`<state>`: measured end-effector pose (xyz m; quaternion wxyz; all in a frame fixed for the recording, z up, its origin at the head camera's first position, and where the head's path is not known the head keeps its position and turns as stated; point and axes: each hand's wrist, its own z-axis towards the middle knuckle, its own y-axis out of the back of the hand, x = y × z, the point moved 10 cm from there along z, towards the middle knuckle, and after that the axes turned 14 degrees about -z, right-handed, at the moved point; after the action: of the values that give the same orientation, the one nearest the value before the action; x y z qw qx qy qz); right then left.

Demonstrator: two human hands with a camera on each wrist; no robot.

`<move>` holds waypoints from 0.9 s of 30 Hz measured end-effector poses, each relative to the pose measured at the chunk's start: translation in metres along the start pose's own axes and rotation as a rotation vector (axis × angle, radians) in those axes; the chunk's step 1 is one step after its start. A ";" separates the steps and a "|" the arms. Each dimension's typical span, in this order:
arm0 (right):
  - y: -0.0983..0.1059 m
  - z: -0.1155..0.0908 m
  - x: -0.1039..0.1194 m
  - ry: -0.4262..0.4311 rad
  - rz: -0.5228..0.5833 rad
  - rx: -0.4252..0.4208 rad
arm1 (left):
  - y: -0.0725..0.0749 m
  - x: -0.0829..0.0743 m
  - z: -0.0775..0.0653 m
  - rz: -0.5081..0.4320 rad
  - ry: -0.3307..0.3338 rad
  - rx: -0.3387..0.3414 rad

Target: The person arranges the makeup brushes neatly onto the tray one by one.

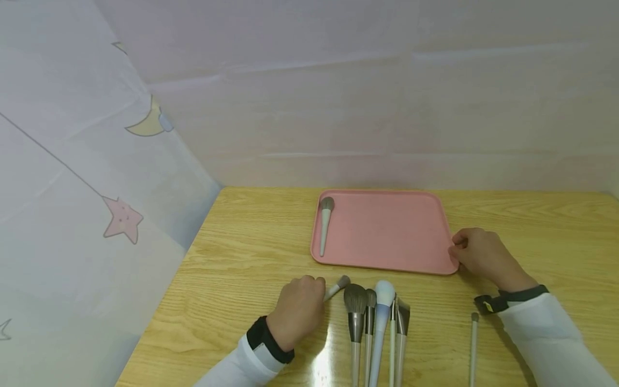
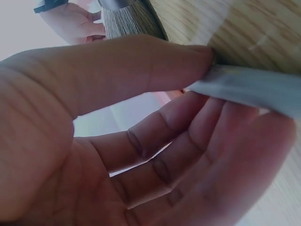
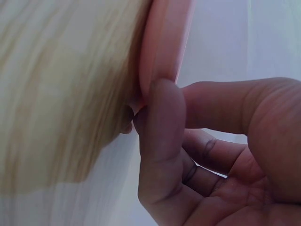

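Evidently my left hand [image 1: 297, 309] pinches a small brush [image 1: 333, 291] by its pale handle, between thumb and curled fingers, just in front of the pink tray [image 1: 387, 231]. My right hand [image 1: 483, 257] seems to pinch the tray's right near corner, though my own fingers partly hide the contact. A light, even pinch should stop the small brush twisting, and steadying the rim should stop the tray sliding. Inside it lies one pale-handled brush [image 1: 326, 226], along the left edge.
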<state>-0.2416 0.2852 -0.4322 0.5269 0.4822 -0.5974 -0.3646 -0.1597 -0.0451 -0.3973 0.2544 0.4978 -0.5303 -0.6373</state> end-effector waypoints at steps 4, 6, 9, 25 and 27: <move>-0.001 0.000 0.000 0.001 -0.002 0.005 | 0.001 0.000 0.001 -0.019 -0.001 0.002; -0.002 0.000 -0.001 -0.001 0.000 0.009 | 0.003 0.000 0.001 -0.043 -0.003 -0.003; -0.002 0.000 0.000 -0.003 0.004 0.007 | 0.007 0.000 0.002 -0.086 -0.009 -0.016; 0.001 0.001 0.002 0.011 -0.012 -0.007 | 0.023 -0.008 0.036 -0.274 -0.051 -0.079; 0.001 0.001 0.002 0.008 -0.009 0.003 | 0.023 -0.010 0.042 -0.276 -0.051 -0.079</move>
<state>-0.2423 0.2834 -0.4312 0.5270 0.4870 -0.5937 -0.3640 -0.1986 -0.0263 -0.3747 0.1704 0.5392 -0.4375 -0.6992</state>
